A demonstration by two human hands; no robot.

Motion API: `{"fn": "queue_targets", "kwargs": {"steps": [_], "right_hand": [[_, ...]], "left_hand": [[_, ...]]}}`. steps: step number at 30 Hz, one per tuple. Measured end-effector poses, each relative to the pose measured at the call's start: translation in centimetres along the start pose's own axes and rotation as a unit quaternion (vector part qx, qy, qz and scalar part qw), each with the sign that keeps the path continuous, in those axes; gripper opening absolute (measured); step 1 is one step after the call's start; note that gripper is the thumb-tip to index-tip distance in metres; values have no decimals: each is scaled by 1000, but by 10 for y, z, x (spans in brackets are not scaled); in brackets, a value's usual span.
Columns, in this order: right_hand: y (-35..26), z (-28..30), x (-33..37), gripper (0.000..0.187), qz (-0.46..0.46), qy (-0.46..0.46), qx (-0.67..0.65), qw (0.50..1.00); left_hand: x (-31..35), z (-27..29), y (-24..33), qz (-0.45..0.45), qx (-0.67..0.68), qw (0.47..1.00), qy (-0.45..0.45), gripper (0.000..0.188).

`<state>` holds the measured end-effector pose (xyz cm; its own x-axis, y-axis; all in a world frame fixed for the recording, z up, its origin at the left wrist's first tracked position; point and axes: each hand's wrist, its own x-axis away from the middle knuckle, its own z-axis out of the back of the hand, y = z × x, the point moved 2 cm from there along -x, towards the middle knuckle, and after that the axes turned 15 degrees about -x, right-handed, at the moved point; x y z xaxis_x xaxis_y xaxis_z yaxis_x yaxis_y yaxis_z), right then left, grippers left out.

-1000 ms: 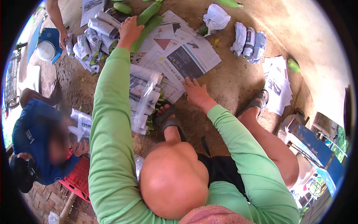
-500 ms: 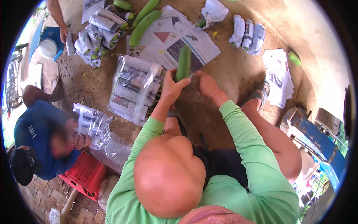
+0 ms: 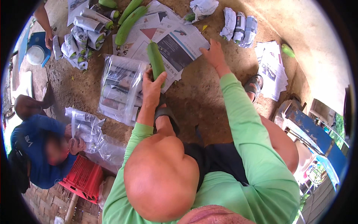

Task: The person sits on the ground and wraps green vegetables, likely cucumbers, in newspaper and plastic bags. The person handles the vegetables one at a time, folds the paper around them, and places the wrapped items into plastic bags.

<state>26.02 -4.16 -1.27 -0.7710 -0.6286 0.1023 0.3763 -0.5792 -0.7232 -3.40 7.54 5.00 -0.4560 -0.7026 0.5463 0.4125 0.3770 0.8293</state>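
Observation:
My left hand [image 3: 152, 87] is closed around the lower end of a long green gourd [image 3: 155, 59], which points up and away from me. Beneath and beyond it, newspaper sheets [image 3: 182, 46] lie spread on the ground. At their right corner is my right hand [image 3: 215, 56], thumb and fingers apart and holding nothing that I can make out. Its fingertips are at the paper's edge; whether they touch it is unclear. Two more long green gourds [image 3: 129, 24] rest on the far left part of the paper. A clear plastic bag [image 3: 121, 87] of newspaper-wrapped gourds lies left of my left hand.
Newspaper-wrapped gourds [image 3: 78, 43] are piled at far left, with more wrapped ones [image 3: 239, 28] at far right. A paper stack [image 3: 271, 72] lies beyond my right foot. At left, a person in blue [image 3: 37, 149] handles a plastic bag beside a red crate [image 3: 84, 179]. Another person's hand [image 3: 48, 39] shows at upper left.
My right hand has moved from beside the gourd out to the newspaper's right corner. My left hand has kept the gourd, now tilted leftward. The whole view has shifted a little.

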Motion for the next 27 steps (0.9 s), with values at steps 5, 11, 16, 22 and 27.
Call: {"fn": "queue_targets", "kwargs": {"steps": [5, 11, 16, 22, 27], "right_hand": [[-18, -6, -30, 60, 9, -89, 146, 985], [-11, -17, -42, 61, -11, -103, 110, 989], [17, -28, -52, 56, -9, -57, 19, 998], [22, -19, -56, 36, -22, -143, -69, 987], [-26, 17, -36, 35, -171, -212, -179, 945]], "left_hand": [[0, -10, -11, -3, -14, 1000, -3, 67], [4, -12, -5, -6, -28, 1000, -9, 68], [1, -15, -14, -7, -39, 999, -14, 70], [2, -17, -11, -8, -47, 998, -28, 72], [8, -14, -8, 32, -46, 998, -6, 66]]}}
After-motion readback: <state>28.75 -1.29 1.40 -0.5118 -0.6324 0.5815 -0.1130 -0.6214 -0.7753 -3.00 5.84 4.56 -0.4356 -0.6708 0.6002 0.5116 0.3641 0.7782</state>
